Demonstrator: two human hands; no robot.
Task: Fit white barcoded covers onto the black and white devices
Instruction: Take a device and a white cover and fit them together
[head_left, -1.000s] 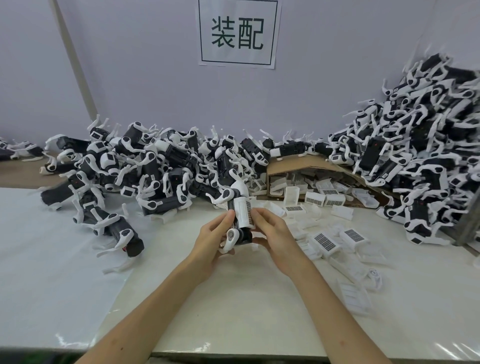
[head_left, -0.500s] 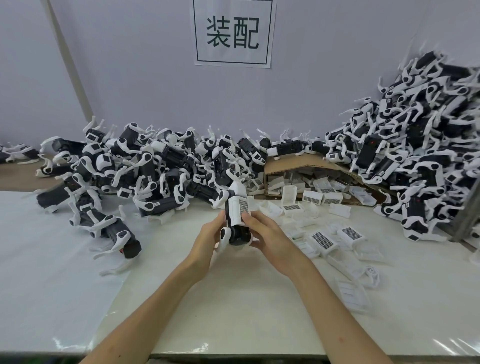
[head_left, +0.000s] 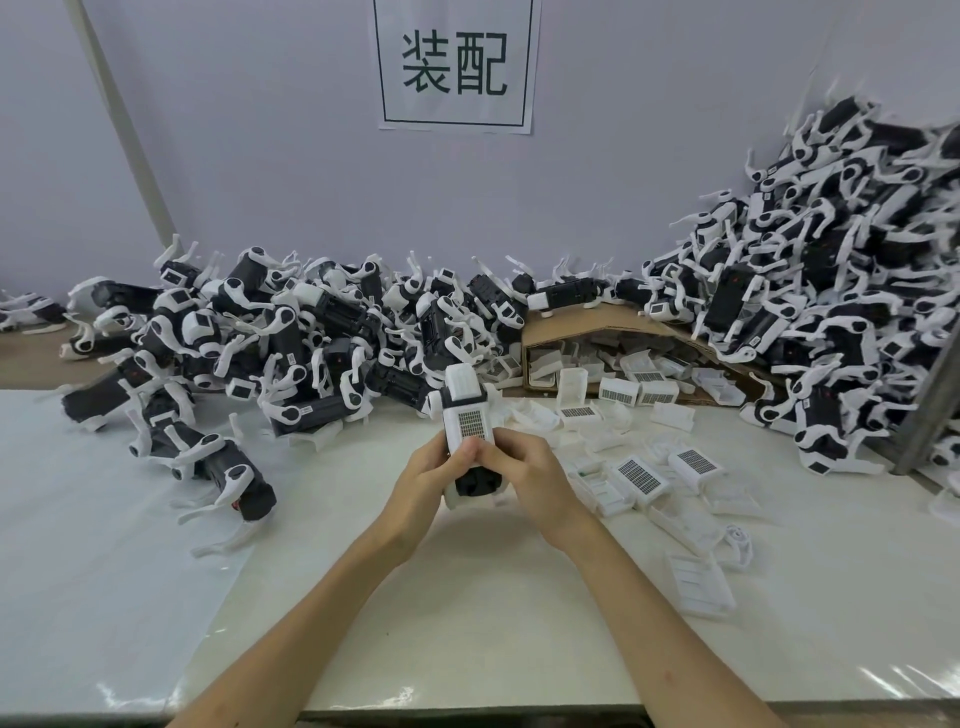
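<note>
Where a pale bench (head_left: 493, 623) meets a lilac wall, a crushed brown cardboard box (head_left: 597, 332) lies on its side at the back; every place below is given from that box.

In front of the box and slightly to its left, a person's left hand (head_left: 423, 480) and right hand (head_left: 530, 473) together hold one black and white plastic device (head_left: 475, 480), its white end pointing away from the person. A white barcoded plastic cover (head_left: 470, 423) sits on the device's upturned face, barcode showing. The fingers (head_left: 496, 452) of both hands are curled round the device's near half, and the thumbs meet on the cover just below the barcode. Whether the cover is fully seated is hard to tell from this angle.

Loose white plastic covers (head_left: 641, 475) spill from the box's open mouth onto the bench in front of it and to its right. Some show barcodes, others lie hollow side up.

Left of the box, a long heap of black and white devices (head_left: 291, 338) with curved white legs runs along the wall. One stray device (head_left: 228, 467) lies apart from it, farther left of the box and nearer the person.

Right of the box, a taller heap (head_left: 831, 312) of the same devices climbs the wall and rests on the box's top.

Above the box, a white paper sign (head_left: 454, 65) with two black characters in a thin frame is fixed to the wall.

Far left of the box, a glossy white sheet (head_left: 78, 519) covers the bench.
</note>
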